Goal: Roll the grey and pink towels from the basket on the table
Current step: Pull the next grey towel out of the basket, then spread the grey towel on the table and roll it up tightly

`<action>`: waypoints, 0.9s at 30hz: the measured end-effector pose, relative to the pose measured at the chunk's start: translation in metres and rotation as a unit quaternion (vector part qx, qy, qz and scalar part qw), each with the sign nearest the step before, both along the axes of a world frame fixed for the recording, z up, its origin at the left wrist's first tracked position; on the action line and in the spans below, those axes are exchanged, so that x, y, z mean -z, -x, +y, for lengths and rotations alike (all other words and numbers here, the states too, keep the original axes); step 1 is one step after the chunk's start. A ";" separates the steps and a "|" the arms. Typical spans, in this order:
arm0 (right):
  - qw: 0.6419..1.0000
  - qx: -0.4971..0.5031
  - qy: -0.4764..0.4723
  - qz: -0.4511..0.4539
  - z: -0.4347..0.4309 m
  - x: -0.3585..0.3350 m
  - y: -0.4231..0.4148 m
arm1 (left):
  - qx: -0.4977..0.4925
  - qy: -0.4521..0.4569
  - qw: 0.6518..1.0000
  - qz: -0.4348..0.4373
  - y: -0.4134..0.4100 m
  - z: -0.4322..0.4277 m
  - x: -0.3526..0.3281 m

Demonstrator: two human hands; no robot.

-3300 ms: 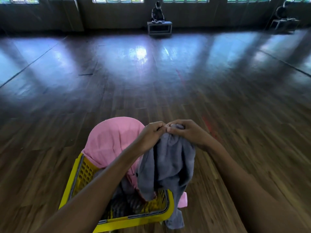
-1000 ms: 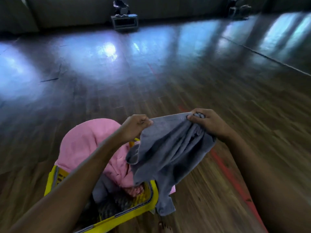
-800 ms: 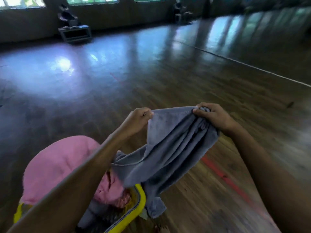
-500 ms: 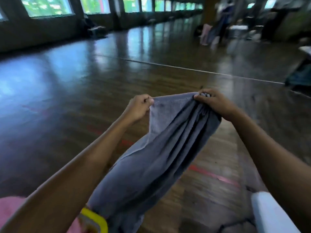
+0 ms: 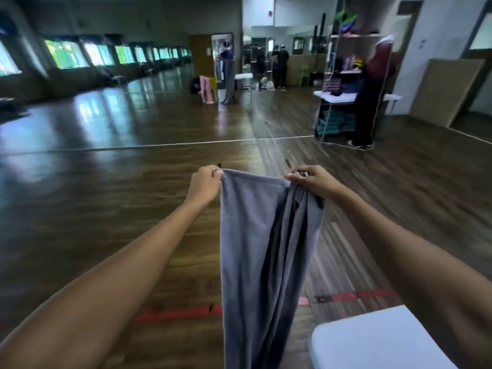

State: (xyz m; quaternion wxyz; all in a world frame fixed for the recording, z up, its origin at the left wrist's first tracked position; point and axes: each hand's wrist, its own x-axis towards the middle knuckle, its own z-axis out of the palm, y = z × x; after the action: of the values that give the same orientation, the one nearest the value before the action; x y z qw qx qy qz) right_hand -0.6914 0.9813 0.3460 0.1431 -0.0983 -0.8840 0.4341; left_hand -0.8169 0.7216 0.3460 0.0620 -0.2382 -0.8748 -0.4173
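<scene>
The towel (image 5: 261, 249) is a plain slate grey with no pattern, shading almost to black in the deep folds on its one o'clock side. The floor (image 5: 106, 209) is dark brown wood in narrow, streaky-grained planks, washed pale blue-white at ten o'clock beneath the green-lit windows (image 5: 66, 54). A thin white line (image 5: 159, 146) crosses it, and red tape strips (image 5: 175, 314) lie at six o'clock. The near table (image 5: 372, 342) at five o'clock is plain white with a bluish cast. Far off at twelve o'clock is a pink cloth (image 5: 206, 89). At two o'clock a person's top (image 5: 378, 59) is maroon, and a stack (image 5: 338, 123) is teal.
</scene>
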 end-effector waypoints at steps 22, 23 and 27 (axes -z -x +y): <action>0.845 0.519 -0.072 -0.109 0.344 0.088 -0.036 | -0.172 0.000 0.982 -0.084 0.147 0.132 0.104; 0.835 0.542 -0.026 -0.091 0.349 0.089 -0.042 | -0.178 0.018 0.982 -0.068 0.142 0.132 0.107; 0.831 0.551 0.073 -0.037 0.350 0.092 -0.092 | -0.205 0.044 0.977 -0.035 0.104 0.126 0.115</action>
State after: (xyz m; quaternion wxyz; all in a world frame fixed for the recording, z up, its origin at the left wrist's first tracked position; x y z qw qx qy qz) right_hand -0.5998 1.3318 0.2542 0.3182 -0.5949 -0.6535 0.3431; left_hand -0.9206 0.8473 0.2311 0.1047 -0.0416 -0.9243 -0.3647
